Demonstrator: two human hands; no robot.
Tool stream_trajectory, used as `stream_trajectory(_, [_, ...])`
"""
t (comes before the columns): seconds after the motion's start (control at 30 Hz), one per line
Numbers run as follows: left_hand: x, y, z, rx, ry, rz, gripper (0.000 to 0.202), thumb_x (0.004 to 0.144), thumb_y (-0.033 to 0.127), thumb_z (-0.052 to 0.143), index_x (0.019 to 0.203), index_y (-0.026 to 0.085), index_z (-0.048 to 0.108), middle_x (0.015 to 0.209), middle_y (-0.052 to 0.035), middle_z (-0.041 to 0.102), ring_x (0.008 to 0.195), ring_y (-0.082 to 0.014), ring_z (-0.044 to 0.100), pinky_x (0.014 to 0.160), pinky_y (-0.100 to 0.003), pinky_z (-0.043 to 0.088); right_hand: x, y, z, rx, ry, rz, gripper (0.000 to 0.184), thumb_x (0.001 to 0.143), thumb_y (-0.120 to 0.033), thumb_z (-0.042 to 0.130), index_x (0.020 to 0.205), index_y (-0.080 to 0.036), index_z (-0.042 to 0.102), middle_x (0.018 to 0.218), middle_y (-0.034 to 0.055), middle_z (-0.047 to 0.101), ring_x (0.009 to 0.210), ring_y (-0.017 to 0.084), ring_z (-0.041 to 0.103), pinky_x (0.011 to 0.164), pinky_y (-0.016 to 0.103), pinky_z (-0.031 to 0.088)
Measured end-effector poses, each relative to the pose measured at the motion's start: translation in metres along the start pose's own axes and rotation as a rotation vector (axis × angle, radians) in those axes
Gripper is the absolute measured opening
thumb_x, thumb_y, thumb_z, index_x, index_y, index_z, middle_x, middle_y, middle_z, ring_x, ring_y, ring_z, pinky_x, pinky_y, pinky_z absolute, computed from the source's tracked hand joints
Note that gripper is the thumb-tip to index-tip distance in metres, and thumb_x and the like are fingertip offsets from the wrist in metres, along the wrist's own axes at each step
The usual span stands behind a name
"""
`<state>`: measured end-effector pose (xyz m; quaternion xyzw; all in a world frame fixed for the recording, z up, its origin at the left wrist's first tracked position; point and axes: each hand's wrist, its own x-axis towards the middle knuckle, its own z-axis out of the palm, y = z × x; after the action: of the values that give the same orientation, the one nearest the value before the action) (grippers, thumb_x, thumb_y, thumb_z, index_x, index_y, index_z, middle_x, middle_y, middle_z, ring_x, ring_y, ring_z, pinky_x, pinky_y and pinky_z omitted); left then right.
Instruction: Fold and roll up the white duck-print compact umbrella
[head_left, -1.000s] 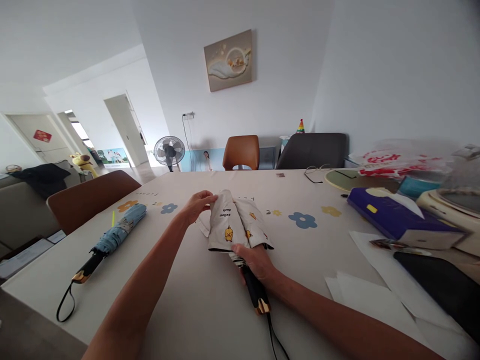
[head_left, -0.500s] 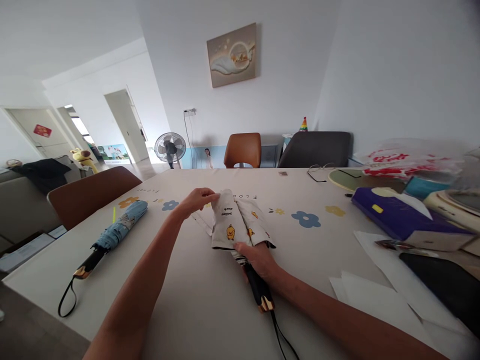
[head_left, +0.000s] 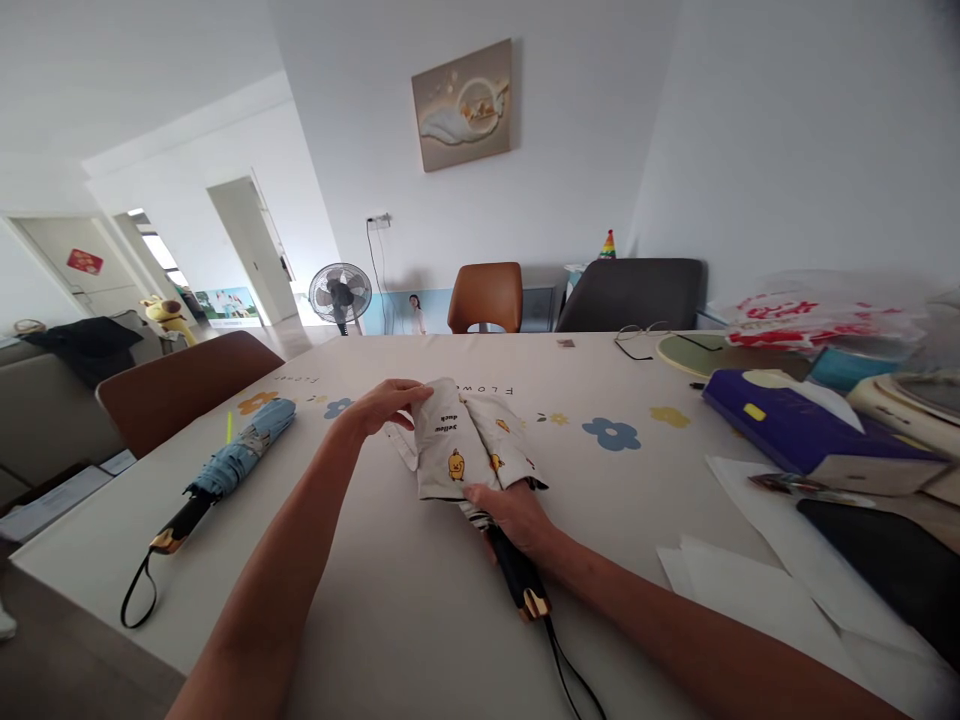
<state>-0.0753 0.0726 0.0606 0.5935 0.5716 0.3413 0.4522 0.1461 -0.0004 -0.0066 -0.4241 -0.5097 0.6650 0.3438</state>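
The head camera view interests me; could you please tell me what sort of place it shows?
Most likely a home's dining area, judging by the flower-patterned table, the brown chair at its far side and the framed picture on the wall.

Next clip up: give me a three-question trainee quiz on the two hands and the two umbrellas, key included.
1. Which hand is closer to the black handle of the white umbrella? A) left B) right C) both equally
2. True or false: the blue umbrella lies to the right of the white one.
3. Fill in: the left hand pinches the far part of the panel printed "yellow ____".

Key: 1. B, the right hand. 2. False; it lies to the left. 3. duck.
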Motion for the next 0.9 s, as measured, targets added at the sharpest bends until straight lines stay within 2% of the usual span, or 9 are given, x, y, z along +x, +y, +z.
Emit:
stream_trajectory(0.3, [0.009,-0.015,-0.001,-0.242,0.132,-0.024,0.037,0.057,0.044,0.073,0.070,0.012,0.059,0.071,-0.0037,0.058,0.065,-0.0123,0.054,0.063,-0.030,0.048,0.001,0.001,-0.001,-0.021,0.015,-0.042,0.044,0.064,-0.034,0.060,0.101,-0.014,0.047,0.051,-0.0051,0.055,0.027,0.010,0.042,0.026,0.023,0.037])
stream_trajectory(0.47, [0.005,0.004,0.011,-0.151,0.417,0.028,0.025,0.062,0.034,0.067,0.069,0.014,0.055,0.072,-0.0041,0.058,0.065,-0.0132,0.053,0.065,-0.032,0.047,0.000,0.003,0.002,-0.072,0.115,-0.018,0.031,0.067,-0.034,0.058,0.089,-0.015,0.049,0.045,-0.0063,0.049,0.029,0.011,0.044,0.026,0.023,0.038])
stream_trajectory(0.53, [-0.001,0.015,0.026,-0.092,0.571,0.135,0.017,0.066,0.028,0.062,0.073,0.016,0.053,0.074,-0.0021,0.056,0.067,-0.0126,0.053,0.066,-0.030,0.046,0.000,0.003,0.004,-0.079,0.182,0.000,0.024,0.068,-0.034,0.056,0.083,-0.016,0.050,0.042,-0.0065,0.046,0.029,0.012,0.044,0.026,0.024,0.039])
stream_trajectory(0.6, [-0.010,0.022,0.051,0.023,0.680,0.296,0.010,0.069,0.024,0.057,0.075,0.017,0.054,0.075,-0.0023,0.057,0.071,-0.0142,0.054,0.067,-0.030,0.046,0.000,0.002,0.005,-0.077,0.228,0.015,0.021,0.068,-0.034,0.054,0.079,-0.017,0.049,0.040,-0.0062,0.045,0.029,0.012,0.044,0.027,0.024,0.039])
stream_trajectory(0.67, [-0.019,0.022,0.084,0.164,0.636,0.401,0.008,0.072,0.023,0.053,0.078,0.018,0.055,0.080,-0.0045,0.059,0.078,-0.0164,0.055,0.075,-0.032,0.046,-0.001,0.002,0.005,-0.070,0.232,0.010,0.019,0.069,-0.034,0.053,0.075,-0.017,0.049,0.040,-0.0056,0.045,0.029,0.012,0.044,0.028,0.024,0.038])
stream_trajectory(0.7, [-0.023,0.019,0.101,0.213,0.584,0.439,0.013,0.073,0.023,0.052,0.085,0.018,0.056,0.090,-0.0065,0.059,0.087,-0.0179,0.055,0.081,-0.034,0.045,-0.001,0.002,0.005,-0.068,0.225,-0.002,0.018,0.069,-0.034,0.053,0.073,-0.017,0.049,0.040,-0.0053,0.045,0.029,0.012,0.045,0.029,0.024,0.038])
stream_trajectory(0.8, [-0.032,0.006,0.141,0.249,0.559,0.405,0.034,0.072,0.020,0.053,0.106,0.017,0.052,0.123,-0.0119,0.048,0.119,-0.0230,0.040,0.101,-0.037,0.031,-0.001,0.003,0.003,-0.076,0.208,-0.063,0.016,0.068,-0.033,0.054,0.068,-0.018,0.050,0.040,-0.0041,0.046,0.031,0.012,0.046,0.033,0.023,0.038])
stream_trajectory(0.87, [-0.033,0.001,0.152,0.164,0.562,0.281,0.045,0.073,0.021,0.054,0.116,0.016,0.046,0.135,-0.0136,0.038,0.129,-0.0242,0.029,0.106,-0.038,0.024,-0.001,0.004,0.002,-0.097,0.203,-0.100,0.013,0.067,-0.030,0.055,0.067,-0.017,0.052,0.041,-0.0034,0.048,0.036,0.012,0.048,0.037,0.022,0.038])
stream_trajectory(0.9, [-0.033,0.000,0.152,0.102,0.545,0.222,0.046,0.074,0.023,0.054,0.118,0.017,0.044,0.135,-0.0139,0.038,0.129,-0.0249,0.029,0.106,-0.039,0.024,-0.001,0.004,0.002,-0.103,0.199,-0.120,0.012,0.067,-0.029,0.056,0.069,-0.017,0.053,0.042,-0.0032,0.048,0.039,0.012,0.049,0.039,0.021,0.039])
